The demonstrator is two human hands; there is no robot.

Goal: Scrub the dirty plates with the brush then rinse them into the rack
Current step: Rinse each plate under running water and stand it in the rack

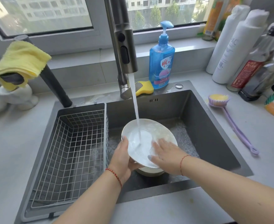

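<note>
A: Plate (142,135)?
B: Over the sink's (213,126) right basin, tilted, under the tap (125,50) stream. Your left hand (123,160) grips its near-left rim, thumb on top, fingers curled under.
A: Right hand (167,157)?
B: Flat on the plate's near-right face, fingers straight and spread, holding nothing.
A: Brush (230,120)?
B: On the counter right of the sink, well apart from you.
A: Rack (71,152)?
B: In the left basin. More dishes (150,172) sit below the plate, count unclear.
</note>
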